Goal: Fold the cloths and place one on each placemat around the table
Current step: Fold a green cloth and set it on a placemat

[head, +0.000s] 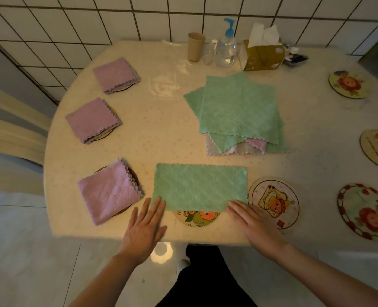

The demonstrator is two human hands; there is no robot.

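Note:
A green cloth (200, 187), folded in half into a rectangle, lies at the table's near edge and partly covers a round placemat (197, 218). My left hand (145, 224) lies flat with its fingertips on the cloth's near left corner. My right hand (253, 222) lies flat with its fingertips on the near right corner. Three folded purple cloths (109, 191) (92, 120) (116, 75) sit on placemats along the left. A pile of unfolded green cloths (239, 107) lies mid-table over a pink one (255, 145).
Bare round placemats lie at near right (274, 202), right (365, 211), far right edge (377, 148) and back right (347, 84). At the back stand a brown cup (196, 47), a pump bottle (225, 48) and a tissue box (262, 55). A chair (10, 138) stands left.

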